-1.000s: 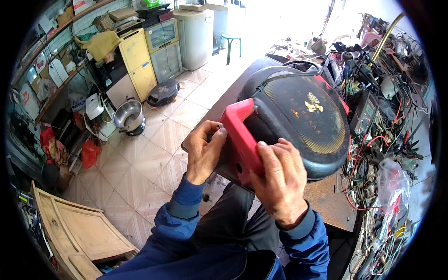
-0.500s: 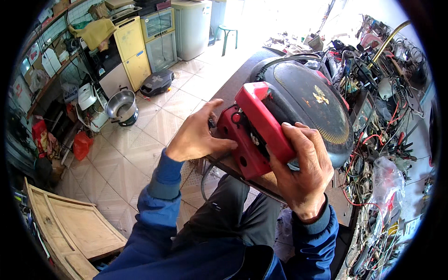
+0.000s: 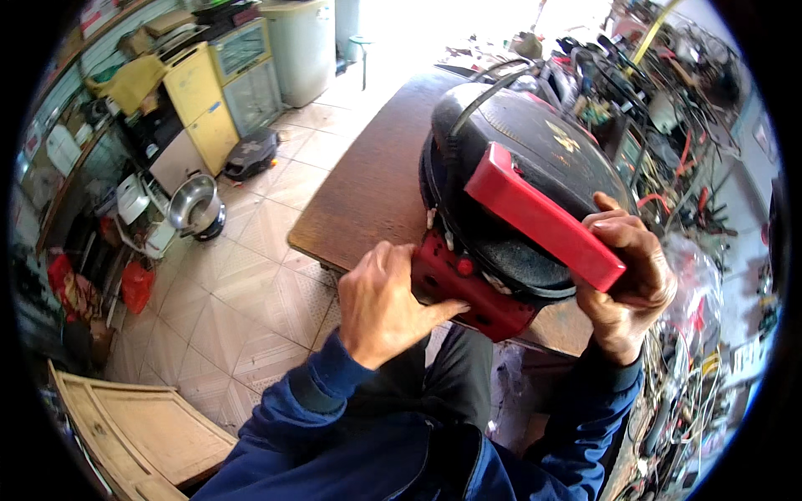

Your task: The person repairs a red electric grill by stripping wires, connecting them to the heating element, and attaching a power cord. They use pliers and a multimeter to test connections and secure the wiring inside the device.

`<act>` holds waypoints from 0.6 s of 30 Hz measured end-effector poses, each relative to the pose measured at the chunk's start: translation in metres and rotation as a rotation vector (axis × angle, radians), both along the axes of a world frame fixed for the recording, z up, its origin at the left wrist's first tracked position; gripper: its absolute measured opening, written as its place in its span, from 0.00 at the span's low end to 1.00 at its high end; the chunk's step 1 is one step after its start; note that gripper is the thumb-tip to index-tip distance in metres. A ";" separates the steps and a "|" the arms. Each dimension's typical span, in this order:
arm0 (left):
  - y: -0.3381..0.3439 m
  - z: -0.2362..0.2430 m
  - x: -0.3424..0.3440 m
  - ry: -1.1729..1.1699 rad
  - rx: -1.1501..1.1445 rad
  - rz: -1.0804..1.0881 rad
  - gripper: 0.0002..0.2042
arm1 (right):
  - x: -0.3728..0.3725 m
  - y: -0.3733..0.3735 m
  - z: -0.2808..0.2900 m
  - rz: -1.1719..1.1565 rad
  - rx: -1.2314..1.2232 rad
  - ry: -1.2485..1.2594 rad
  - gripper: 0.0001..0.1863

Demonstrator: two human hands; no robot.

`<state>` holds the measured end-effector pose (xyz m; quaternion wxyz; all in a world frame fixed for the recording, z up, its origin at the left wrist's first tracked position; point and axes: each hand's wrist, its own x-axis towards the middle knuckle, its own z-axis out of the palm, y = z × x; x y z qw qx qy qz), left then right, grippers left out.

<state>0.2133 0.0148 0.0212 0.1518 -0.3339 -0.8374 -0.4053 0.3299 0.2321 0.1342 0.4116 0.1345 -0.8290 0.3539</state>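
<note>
Pale, patterned tiles cover the floor (image 3: 251, 288), and bright white light (image 3: 409, 29) glares at the far end near a green stool (image 3: 362, 42). A yellow cabinet (image 3: 200, 104) stands left beside a glass-fronted cabinet (image 3: 241, 50). A worn brown wooden table (image 3: 359, 175) occupies the centre; a pale wall (image 3: 756, 125) rises at right.

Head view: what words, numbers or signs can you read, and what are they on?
None can be read.
Rounded black plastic lid: pale gold mark, too blurred.
Long red plastic handle: no writing visible.
Small blue patch on yellow cabinet: too small.
Whitish rectangular sheet at right: too small, blurred.
</note>
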 end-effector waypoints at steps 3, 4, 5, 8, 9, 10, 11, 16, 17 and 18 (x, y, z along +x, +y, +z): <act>0.021 -0.011 0.033 0.048 0.036 -0.048 0.29 | 0.033 0.035 -0.010 0.004 0.002 -0.013 0.14; 0.028 -0.014 0.041 0.052 0.056 -0.076 0.28 | 0.044 0.044 -0.017 -0.002 0.006 -0.027 0.12; 0.033 -0.015 0.045 0.062 0.069 -0.102 0.27 | 0.054 0.048 -0.024 -0.034 0.020 -0.056 0.11; 0.037 -0.012 0.051 0.063 0.065 -0.134 0.23 | 0.076 0.060 -0.042 -0.066 0.051 -0.129 0.13; 0.038 -0.010 0.051 0.078 0.124 -0.126 0.23 | 0.080 0.062 -0.046 -0.059 0.032 -0.131 0.14; 0.040 -0.008 0.053 0.092 0.184 -0.116 0.23 | 0.081 0.062 -0.048 -0.052 0.015 -0.133 0.15; 0.042 0.001 0.057 0.089 0.230 -0.130 0.24 | 0.080 0.062 -0.047 -0.059 0.024 -0.135 0.16; 0.069 0.014 0.058 0.184 0.287 -0.266 0.19 | 0.077 0.056 -0.043 -0.118 -0.038 -0.047 0.19; 0.072 0.010 0.054 0.202 0.298 -0.275 0.18 | 0.077 0.056 -0.046 -0.119 -0.031 -0.048 0.19; 0.073 0.008 0.052 0.220 0.308 -0.284 0.17 | 0.076 0.055 -0.049 -0.119 -0.024 -0.049 0.19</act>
